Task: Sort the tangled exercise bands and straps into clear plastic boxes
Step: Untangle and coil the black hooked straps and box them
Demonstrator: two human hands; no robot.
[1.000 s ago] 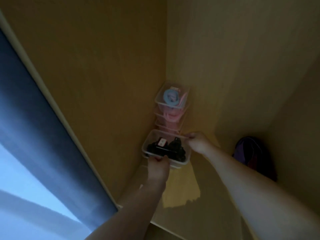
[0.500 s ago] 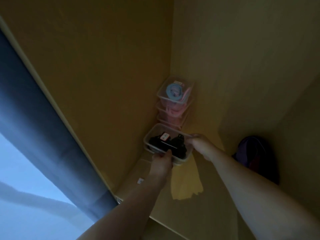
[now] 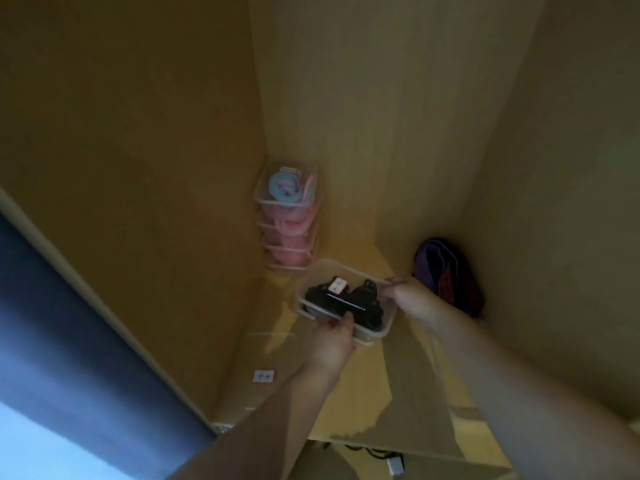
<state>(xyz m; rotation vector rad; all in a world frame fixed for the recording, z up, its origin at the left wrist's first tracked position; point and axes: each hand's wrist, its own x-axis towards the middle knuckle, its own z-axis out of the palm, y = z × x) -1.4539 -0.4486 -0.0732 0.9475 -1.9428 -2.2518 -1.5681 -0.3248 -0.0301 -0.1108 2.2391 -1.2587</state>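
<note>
Both hands hold a clear plastic box (image 3: 375, 333) of tangled black straps (image 3: 346, 302) over the wooden shelf (image 3: 363, 396). The left hand (image 3: 330, 344) pinches its near rim, thumb curled over the edge, and the right hand (image 3: 412, 299) pinches its right rim. A stack of clear boxes (image 3: 287, 220) holding pink and blue bands stands just behind, in the corner.

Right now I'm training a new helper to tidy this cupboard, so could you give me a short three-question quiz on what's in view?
1. True or false: the left hand and the right hand both grip the clear box of black straps.
2. Where does the stack of boxes stand? A) in the back corner of the cupboard B) on the clear box C) in the left hand
3. Fill in: the rolled band in the stack's top box is ___.
Key: 1 true; 2 A; 3 blue.
</note>
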